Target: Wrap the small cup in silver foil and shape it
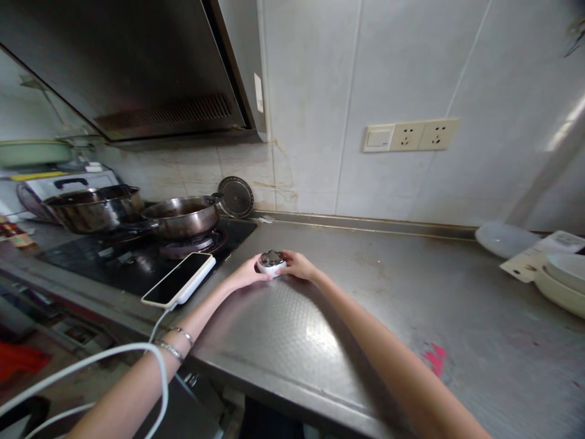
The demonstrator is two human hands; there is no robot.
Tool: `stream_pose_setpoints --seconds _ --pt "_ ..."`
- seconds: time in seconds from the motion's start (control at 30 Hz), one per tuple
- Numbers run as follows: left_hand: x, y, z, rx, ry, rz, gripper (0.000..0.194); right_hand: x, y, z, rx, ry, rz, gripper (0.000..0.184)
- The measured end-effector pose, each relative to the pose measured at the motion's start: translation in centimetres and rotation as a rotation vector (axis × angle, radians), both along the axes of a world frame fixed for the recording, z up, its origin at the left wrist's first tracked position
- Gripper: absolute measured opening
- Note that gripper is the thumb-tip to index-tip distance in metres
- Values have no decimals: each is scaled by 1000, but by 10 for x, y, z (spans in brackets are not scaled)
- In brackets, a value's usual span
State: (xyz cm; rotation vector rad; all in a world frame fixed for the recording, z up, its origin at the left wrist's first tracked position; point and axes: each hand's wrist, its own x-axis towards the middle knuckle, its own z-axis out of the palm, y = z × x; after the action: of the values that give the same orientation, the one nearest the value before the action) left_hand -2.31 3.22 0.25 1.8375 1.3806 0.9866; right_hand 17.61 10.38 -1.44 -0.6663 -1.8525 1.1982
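Note:
On the metal counter (315, 329) stands a small round white container (273, 269) with a dark, shiny top. What its top is made of or holds is too small to make out. My left hand (249, 272) curls round its left side, and my right hand (297, 266) grips it from the right. The fingers of both hands press against its wall. Close to my left forearm, a phone (180, 280) in a pale case lies at the cooktop's edge, joined to a white cable (86, 369) that loops past my left wrist.
Two steel pots (183, 217) sit on the black gas cooktop (137, 262) at left, beneath a range hood (173, 67). A round perforated metal disc (236, 197) leans on the wall. Bowls (562, 283) stand at the far right. Sockets (411, 135) are on the wall.

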Motion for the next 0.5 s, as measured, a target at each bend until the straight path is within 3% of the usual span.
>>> stream_pose_setpoints --seconds 0.2,0.5 --pt "-8 3 7 -31 -36 -7 61 4 4 5 17 -49 119 61" --pt "-7 4 8 -45 -17 -14 51 9 2 6 111 -128 77 59"
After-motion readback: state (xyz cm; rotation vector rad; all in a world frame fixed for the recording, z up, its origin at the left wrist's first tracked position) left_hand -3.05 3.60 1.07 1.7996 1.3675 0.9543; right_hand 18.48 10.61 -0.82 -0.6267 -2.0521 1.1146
